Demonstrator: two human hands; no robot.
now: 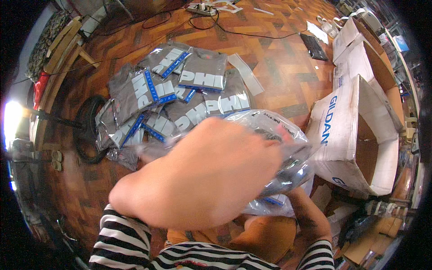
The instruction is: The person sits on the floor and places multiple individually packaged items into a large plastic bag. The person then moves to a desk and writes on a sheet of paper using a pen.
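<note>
A large clear plastic bag (294, 173) with dark lettering lies across my lap, with dark and blue packed contents inside. My left arm reaches across it from the lower left. My left hand (258, 146) is smeared by motion, its fingers closed at the bag's upper edge. From the lower right comes my right hand (294, 195), against the bag's underside, its fingers hidden behind the plastic. In front on the floor spreads a pile of folded grey shirts (182, 119) in clear sleeves, with white letters and blue strips.
Open white cardboard boxes (342, 108) stand at the right. A black tyre-like ring (81, 130) lies left of the shirts, near a wooden bench (58, 49). A power strip (201, 9) with black cables is at the back. A white strip (245, 74) and a dark packet (313, 47) lie on the floor.
</note>
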